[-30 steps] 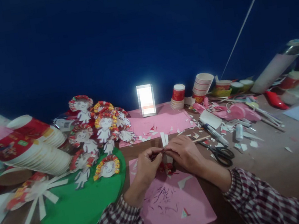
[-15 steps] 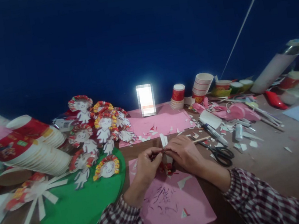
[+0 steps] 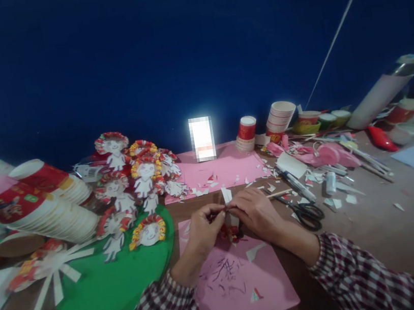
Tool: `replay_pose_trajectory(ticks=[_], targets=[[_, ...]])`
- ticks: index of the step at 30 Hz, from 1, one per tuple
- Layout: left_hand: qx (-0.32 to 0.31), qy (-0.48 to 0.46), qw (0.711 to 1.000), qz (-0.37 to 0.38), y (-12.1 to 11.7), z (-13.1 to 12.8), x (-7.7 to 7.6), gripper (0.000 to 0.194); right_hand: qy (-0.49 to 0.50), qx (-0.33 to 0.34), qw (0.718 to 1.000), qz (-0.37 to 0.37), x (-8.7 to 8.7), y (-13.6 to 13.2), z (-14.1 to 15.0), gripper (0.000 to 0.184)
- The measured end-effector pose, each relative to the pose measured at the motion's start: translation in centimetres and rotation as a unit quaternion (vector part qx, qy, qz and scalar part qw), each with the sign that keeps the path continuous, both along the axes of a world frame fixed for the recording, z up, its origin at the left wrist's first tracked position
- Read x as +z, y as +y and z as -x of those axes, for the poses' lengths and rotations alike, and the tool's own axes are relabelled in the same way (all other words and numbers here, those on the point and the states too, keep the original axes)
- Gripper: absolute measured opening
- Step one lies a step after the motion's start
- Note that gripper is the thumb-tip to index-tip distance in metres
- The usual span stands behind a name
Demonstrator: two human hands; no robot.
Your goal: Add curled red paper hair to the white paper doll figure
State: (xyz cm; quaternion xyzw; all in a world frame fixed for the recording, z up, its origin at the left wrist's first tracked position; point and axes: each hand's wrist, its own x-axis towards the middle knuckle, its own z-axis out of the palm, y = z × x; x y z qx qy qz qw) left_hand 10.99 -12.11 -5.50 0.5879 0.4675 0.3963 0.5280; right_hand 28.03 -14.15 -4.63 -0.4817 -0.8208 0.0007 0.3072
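Observation:
Both hands meet over the top of a pink sheet (image 3: pixel 264 290) marked with dark scribbles. My left hand (image 3: pixel 205 229) pinches a cut paper cup piece (image 3: pixel 227 194) between thumb and forefinger. Closed on the same piece from the other side is my right hand (image 3: pixel 256 215). A white strip of it sticks up past the fingertips, and red and yellow printed bits hang below. Fingers cover its middle. Finished-looking paper dolls with curled red and yellow hair (image 3: pixel 146 174) stand to the left. One doll head (image 3: pixel 149 233) lies on a green sheet (image 3: pixel 108 302).
Black-handled scissors (image 3: pixel 308 214) and a cutter knife (image 3: pixel 298 187) lie right of my hands among paper scraps. Stacked paper cups (image 3: pixel 46 213) lean at the left; more cups (image 3: pixel 247 131) stand behind. A pink sheet (image 3: pixel 216 166) with scraps lies at the back, before a blue wall.

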Motion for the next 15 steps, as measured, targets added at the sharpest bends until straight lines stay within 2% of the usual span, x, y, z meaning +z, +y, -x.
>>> replay_pose_trajectory(ticks=[15], targets=[[-0.006,-0.004,1.0,-0.004,-0.03,0.08,0.0,0.016,0.042,0.011,0.999,0.024,0.33,-0.19,0.06,0.015]])
